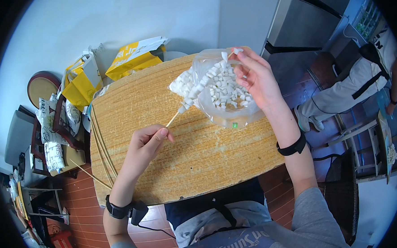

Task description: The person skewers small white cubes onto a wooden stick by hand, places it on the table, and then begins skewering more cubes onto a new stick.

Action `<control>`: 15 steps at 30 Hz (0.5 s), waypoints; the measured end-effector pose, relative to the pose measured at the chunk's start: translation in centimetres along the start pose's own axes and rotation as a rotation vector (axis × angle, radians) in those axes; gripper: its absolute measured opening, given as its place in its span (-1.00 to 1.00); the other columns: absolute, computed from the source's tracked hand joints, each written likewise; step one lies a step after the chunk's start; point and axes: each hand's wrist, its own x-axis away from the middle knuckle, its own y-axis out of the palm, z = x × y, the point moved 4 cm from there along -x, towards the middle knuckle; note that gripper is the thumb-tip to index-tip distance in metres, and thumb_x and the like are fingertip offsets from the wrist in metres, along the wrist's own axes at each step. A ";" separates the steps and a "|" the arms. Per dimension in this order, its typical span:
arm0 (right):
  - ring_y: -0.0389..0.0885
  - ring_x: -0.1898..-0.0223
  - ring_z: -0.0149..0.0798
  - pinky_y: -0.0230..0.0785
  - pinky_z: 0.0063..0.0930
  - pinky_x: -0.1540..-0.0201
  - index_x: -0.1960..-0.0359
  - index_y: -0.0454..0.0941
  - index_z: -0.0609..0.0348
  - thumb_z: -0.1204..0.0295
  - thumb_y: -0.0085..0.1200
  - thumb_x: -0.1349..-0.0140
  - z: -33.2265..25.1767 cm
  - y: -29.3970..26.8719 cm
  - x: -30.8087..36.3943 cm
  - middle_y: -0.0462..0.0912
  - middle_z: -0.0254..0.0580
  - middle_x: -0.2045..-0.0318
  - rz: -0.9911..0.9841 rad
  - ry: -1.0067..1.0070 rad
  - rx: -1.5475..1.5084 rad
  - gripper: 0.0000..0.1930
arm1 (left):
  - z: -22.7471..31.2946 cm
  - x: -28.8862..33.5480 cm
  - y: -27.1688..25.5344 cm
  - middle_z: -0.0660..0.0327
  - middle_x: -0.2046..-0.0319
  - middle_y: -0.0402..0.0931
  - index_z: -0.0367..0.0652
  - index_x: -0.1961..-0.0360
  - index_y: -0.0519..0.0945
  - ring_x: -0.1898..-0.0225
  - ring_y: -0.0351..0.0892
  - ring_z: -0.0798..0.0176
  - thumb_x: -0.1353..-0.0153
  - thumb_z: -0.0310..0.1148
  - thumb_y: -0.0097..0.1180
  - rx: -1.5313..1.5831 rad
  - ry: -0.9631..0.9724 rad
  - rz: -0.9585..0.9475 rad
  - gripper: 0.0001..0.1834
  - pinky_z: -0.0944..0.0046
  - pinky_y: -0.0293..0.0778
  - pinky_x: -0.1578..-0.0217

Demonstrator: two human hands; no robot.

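Note:
My left hand is closed round the lower end of a thin wooden stick that slants up to the right. Small white pieces are threaded along the stick's upper part. Near its far tip, my right hand pinches one small white piece between thumb and finger, the other fingers loosely curled. Beneath lies a clear plastic bag, spread wide, with many loose white pieces in it. Another heap of white pieces sits at its left side.
Several long thin sticks lie along the left side of the wooden table. Yellow-and-white bags stand behind it, with cushions on a chair to the left. A grey refrigerator and another person are at the right.

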 end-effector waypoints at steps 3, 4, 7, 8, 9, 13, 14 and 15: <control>0.29 0.60 -0.58 0.02 -0.76 0.66 0.17 0.47 0.25 0.37 0.04 -0.20 -0.3 -0.1 0.0 0.54 -0.26 0.34 -0.041 -0.013 0.000 -0.76 | 0.0 0.0 -0.1 0.53 0.76 0.10 -0.21 0.43 0.55 0.72 0.01 0.63 -0.32 -0.25 -0.11 -0.014 0.015 -0.004 -0.69 0.54 -0.10 0.70; 0.29 0.60 -0.58 0.02 -0.76 0.66 0.17 0.47 0.25 0.37 0.04 -0.20 -0.3 -0.2 0.0 0.54 -0.26 0.34 -0.040 -0.013 0.001 -0.76 | 0.0 0.0 -0.1 0.53 0.76 0.10 -0.21 0.43 0.55 0.72 0.01 0.63 -0.32 -0.25 -0.11 -0.013 0.015 -0.005 -0.69 0.54 -0.10 0.70; 0.27 0.62 -0.59 -0.05 -0.78 0.71 0.17 0.47 0.28 0.38 0.03 -0.20 -0.5 -0.1 0.0 0.55 -0.25 0.35 -0.046 -0.035 0.021 -0.76 | 0.1 0.1 -0.1 0.53 0.76 0.11 -0.21 0.43 0.55 0.72 0.01 0.63 -0.32 -0.26 -0.11 -0.032 0.010 0.009 -0.69 0.54 -0.09 0.70; 0.27 0.63 -0.60 -0.05 -0.79 0.72 0.17 0.47 0.29 0.38 0.03 -0.21 -0.6 0.0 0.1 0.55 -0.24 0.36 -0.055 -0.043 0.030 -0.76 | 0.1 0.1 -0.1 0.53 0.77 0.08 -0.22 0.44 0.55 0.75 -0.03 0.63 -0.32 -0.25 -0.11 -0.041 0.038 0.019 -0.69 0.53 -0.14 0.73; 0.27 0.64 -0.60 -0.05 -0.79 0.73 0.18 0.47 0.30 0.38 0.02 -0.21 -0.7 0.0 0.1 0.56 -0.23 0.36 -0.063 -0.050 0.040 -0.76 | 0.1 0.1 -0.1 0.54 0.79 0.06 -0.23 0.45 0.54 0.78 -0.07 0.63 -0.32 -0.24 -0.10 -0.049 0.068 0.026 -0.68 0.52 -0.18 0.76; 0.26 0.65 -0.60 -0.05 -0.79 0.73 0.18 0.48 0.30 0.39 0.02 -0.21 -1.0 0.0 0.2 0.57 -0.20 0.35 -0.078 -0.064 0.071 -0.76 | 0.1 0.0 -0.1 0.53 0.79 0.07 -0.23 0.45 0.54 0.78 -0.06 0.63 -0.32 -0.25 -0.10 -0.064 0.070 0.027 -0.69 0.52 -0.17 0.76; 0.25 0.66 -0.60 -0.05 -0.79 0.74 0.18 0.48 0.30 0.40 0.02 -0.21 -1.2 -0.1 0.1 0.57 -0.18 0.35 -0.087 -0.080 0.109 -0.77 | 0.0 0.0 -0.2 0.53 0.79 0.07 -0.23 0.45 0.55 0.77 -0.04 0.63 -0.32 -0.25 -0.10 -0.088 0.083 0.031 -0.68 0.53 -0.15 0.75; 0.25 0.67 -0.61 -0.05 -0.79 0.75 0.18 0.49 0.30 0.41 0.02 -0.21 -1.3 -0.1 0.1 0.58 -0.16 0.35 -0.097 -0.097 0.146 -0.77 | 0.0 0.0 -0.3 0.53 0.79 0.08 -0.23 0.46 0.55 0.77 -0.03 0.63 -0.32 -0.25 -0.10 -0.112 0.095 0.037 -0.68 0.53 -0.14 0.74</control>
